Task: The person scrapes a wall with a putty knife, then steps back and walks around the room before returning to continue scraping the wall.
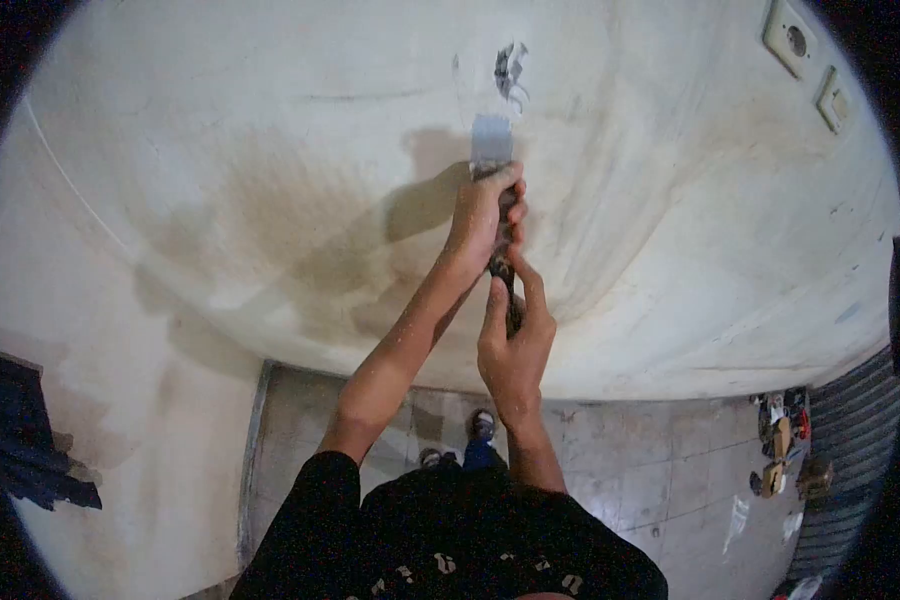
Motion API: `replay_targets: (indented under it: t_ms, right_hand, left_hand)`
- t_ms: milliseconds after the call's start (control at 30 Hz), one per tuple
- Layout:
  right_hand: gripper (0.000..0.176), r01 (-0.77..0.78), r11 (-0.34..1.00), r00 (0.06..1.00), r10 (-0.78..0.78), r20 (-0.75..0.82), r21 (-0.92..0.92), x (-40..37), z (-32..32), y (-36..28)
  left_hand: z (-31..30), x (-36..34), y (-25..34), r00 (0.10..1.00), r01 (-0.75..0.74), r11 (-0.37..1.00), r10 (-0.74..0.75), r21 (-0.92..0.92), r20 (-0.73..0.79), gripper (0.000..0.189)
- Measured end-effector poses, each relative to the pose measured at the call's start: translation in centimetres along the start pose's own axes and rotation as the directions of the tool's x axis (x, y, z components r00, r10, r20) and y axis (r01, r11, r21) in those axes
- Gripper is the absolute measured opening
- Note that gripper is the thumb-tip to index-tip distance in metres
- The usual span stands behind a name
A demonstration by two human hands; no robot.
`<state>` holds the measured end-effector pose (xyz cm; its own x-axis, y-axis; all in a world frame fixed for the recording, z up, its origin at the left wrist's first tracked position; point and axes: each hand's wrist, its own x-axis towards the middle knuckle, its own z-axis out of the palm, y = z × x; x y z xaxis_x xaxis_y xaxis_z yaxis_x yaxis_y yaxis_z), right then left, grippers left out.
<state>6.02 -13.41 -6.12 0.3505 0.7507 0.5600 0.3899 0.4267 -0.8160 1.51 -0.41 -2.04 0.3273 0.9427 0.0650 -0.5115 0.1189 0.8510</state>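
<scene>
My left hand [485, 205] is wrapped round the upper part of a dark-handled tool with a flat, pale grey-blue end [491, 138], which points up in front of the wall [350, 60]. Just below, my right hand [518, 330] pinches the lower, dark part of the same tool between thumb and fingers. A dark, rough mark [510, 72] shows on the wall just above the flat end. Fingers hide much of the handle.
A socket [794, 40] and a switch [833, 99] sit on the wall at the upper right. Shoes and other items [778, 440] lie on the tiled floor [650, 470] beside a ribbed shutter [855, 450]. Dark cloth [20, 430] is at the far left.
</scene>
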Motion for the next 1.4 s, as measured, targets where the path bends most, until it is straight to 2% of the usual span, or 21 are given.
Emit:
replay_targets:
  t_ms: [100,200,300,500,533,633,867,933,1033,1133,1233,1333,1400]
  right_hand:
    - [0.035,0.028,0.998,0.999,-0.027,-0.023,0.053,-0.4,0.8,1.4]
    - [0.033,-0.113,0.993,0.991,0.114,0.067,-0.019,-0.8,-0.4,1.4]
    - [0.033,0.0,1.0,1.0,0.0,-0.006,0.003,-0.7,0.2,1.6]
    - [0.033,-0.072,0.997,0.997,0.07,0.04,0.027,-1.1,-0.4,2.7]
    - [0.034,-0.071,0.997,0.997,0.07,0.042,0.009,-0.9,-0.4,2.8]
    - [0.034,0.018,0.997,1.0,-0.018,0.001,0.071,1.0,0.5,2.1]
    - [0.035,-0.054,0.998,0.998,0.053,0.021,0.043,0.8,0.0,1.1]
    - [0.034,-0.068,0.997,0.998,0.067,0.018,0.036,1.9,0.0,0.0]
    - [0.034,0.063,0.996,0.997,-0.06,-0.044,0.061,2.2,0.3,-0.1]
    - [0.034,-0.065,0.997,0.998,0.064,0.019,0.043,1.7,-0.3,-0.1]
    - [0.033,0.016,1.0,1.0,-0.016,-0.001,0.006,1.8,-0.2,-0.8]
    - [0.033,-0.12,0.992,0.992,0.119,0.051,0.024,1.3,-0.6,-0.4]
    - [0.033,-0.009,1.0,1.0,0.009,0.018,0.009,1.7,-0.3,0.0]
  left_hand:
    - [-0.4,-0.1,-0.9,0.998,-0.046,0.997,0.047,0.055,-0.029,0.027]
    - [-0.3,-0.5,-1.5,0.997,-0.063,0.998,0.063,0.006,-0.033,0.028]
    - [0.2,-0.7,-0.7,0.996,0.005,0.997,0.001,0.076,-0.088,0.032]
    - [0.1,-1.0,-1.5,0.997,-0.057,0.998,0.055,-0.024,-0.052,0.028]
    - [0.2,-0.9,-1.3,0.994,-0.08,0.996,0.082,0.032,-0.074,0.03]
    - [0.9,0.1,0.7,0.989,-0.128,0.991,0.132,0.048,-0.072,0.031]
    - [0.7,0.0,0.1,0.991,-0.103,0.992,0.108,0.067,-0.078,0.028]
    - [2.0,0.0,2.3,0.99,-0.12,0.992,0.123,0.049,-0.067,0.028]
    - [2.1,0.2,2.5,0.989,-0.133,0.991,0.135,0.033,-0.059,0.028]
    - [1.9,-0.1,1.9,0.992,-0.067,0.998,0.067,0.01,-0.104,0.029]
    - [1.9,-0.3,2.4,0.996,-0.057,0.998,0.055,-0.024,-0.072,0.029]
    - [1.5,-0.3,1.1,0.99,-0.086,0.996,0.087,0.017,-0.111,0.03]
    - [1.6,-0.1,1.8,0.992,-0.078,0.997,0.079,0.015,-0.095,0.03]
